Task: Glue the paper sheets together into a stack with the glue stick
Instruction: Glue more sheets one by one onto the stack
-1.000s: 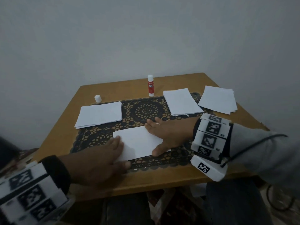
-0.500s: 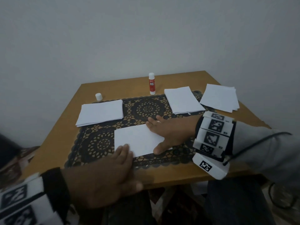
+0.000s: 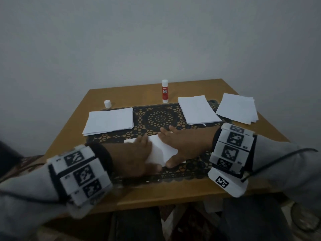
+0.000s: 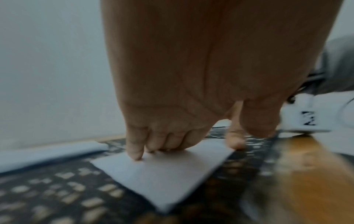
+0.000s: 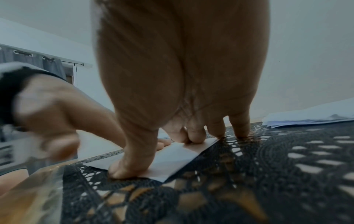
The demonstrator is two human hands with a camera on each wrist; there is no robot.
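One white paper sheet [image 3: 164, 151] lies on the black lace mat [image 3: 159, 117] near the table's front edge. My right hand [image 3: 175, 146] presses flat on its right part, fingers straight and thumb [image 5: 122, 171] spread on the sheet [image 5: 168, 160]. My left hand [image 3: 142, 153] covers its left part, and its fingertips [image 4: 137, 154] touch the sheet [image 4: 162, 174]. The red and white glue stick [image 3: 165, 91] stands upright and uncapped at the back of the table, far from both hands. Its white cap [image 3: 107, 103] sits at the back left.
Three stacks of white sheets lie around the mat: one at the left [image 3: 109, 121], one right of centre [image 3: 198, 110], one at the far right [image 3: 237, 108]. The wooden table [image 3: 173, 193] stands against a grey wall.
My left hand pulled back off the sheet toward the table's near edge, then came forward onto the sheet's left part again. The right hand stayed pressed on the sheet.
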